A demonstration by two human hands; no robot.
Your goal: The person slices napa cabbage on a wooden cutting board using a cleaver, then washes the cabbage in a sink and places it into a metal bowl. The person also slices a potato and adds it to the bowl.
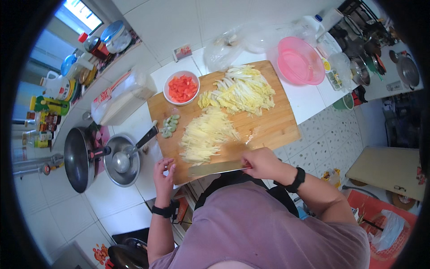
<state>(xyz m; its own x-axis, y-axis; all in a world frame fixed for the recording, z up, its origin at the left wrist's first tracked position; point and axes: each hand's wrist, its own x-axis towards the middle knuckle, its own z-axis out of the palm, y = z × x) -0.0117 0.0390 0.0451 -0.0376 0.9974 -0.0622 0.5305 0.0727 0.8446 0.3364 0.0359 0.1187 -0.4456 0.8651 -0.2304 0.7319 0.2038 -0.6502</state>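
Note:
In my right hand is the handle of a cleaver; its broad blade points left along the near edge of a wooden cutting board. My left hand is at the board's near left corner, loosely curled with nothing in it. Pale yellow shreds, likely potato, form a heap just beyond the blade. Farther back lies a pile of sliced napa cabbage. Several green slices, likely scallion, sit at the board's left. A white bowl of chopped red pieces, likely tomato, rests at the back left.
Left of the board stand a steel bowl with a ladle in it and a black wok. A pink plastic basin is at the back right. Bottles line the ledge at left, beyond a plastic-wrapped package.

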